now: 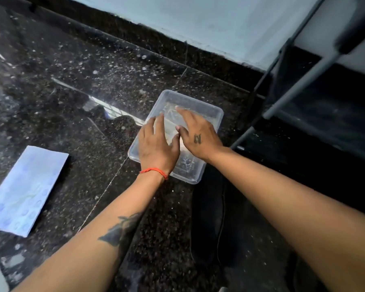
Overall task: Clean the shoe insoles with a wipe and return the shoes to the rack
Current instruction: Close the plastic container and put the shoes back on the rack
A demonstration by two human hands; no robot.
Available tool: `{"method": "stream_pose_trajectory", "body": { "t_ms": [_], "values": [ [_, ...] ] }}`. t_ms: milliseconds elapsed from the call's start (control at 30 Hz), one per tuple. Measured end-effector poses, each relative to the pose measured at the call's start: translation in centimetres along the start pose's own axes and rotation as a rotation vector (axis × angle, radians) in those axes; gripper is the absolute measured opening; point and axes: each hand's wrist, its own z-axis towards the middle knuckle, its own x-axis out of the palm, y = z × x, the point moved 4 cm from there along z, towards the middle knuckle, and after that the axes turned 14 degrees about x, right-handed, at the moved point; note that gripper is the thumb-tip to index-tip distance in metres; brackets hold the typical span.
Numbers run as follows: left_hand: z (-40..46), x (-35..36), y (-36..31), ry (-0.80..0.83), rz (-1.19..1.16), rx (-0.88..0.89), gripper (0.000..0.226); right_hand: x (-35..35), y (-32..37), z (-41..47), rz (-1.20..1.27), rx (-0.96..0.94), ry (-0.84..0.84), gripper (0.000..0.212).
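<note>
Stage: early, wipe being fetched | left hand (156,142) and right hand (195,133) flat, fingers straight, inside clear tub (211,111) | black shoe (209,218) on floor, rack (299,85) awaiting, insoles apparently uncleaned

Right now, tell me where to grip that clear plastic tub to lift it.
Probably grip the clear tub by its two long rims from above, one hand per side: it sits flat on the floor, open-topped, with both hands already over it.
</note>
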Motion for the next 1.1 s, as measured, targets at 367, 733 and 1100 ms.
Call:
{"method": "stream_pose_trajectory", "body": {
  "t_ms": [367,733,1100],
  "values": [
    [-9.2,1.4,-8.0,0.123,-0.056,0.068,0.085,-4.2,-9.0,-14.7,0.133,0.315,-0.004,0.065],
    [-14.3,8.1,-4.8,0.413,0.054,-0.167,0.06,4.6,-18.0,-19.5,0.197,0.863,0.069,0.075],
    [-14.8,10.3,-2.3,0.472,-0.131,-0.564,0.044,5.3,-19.7,-18.6,0.358,1.012,0.054,0.034]
  ]
}}
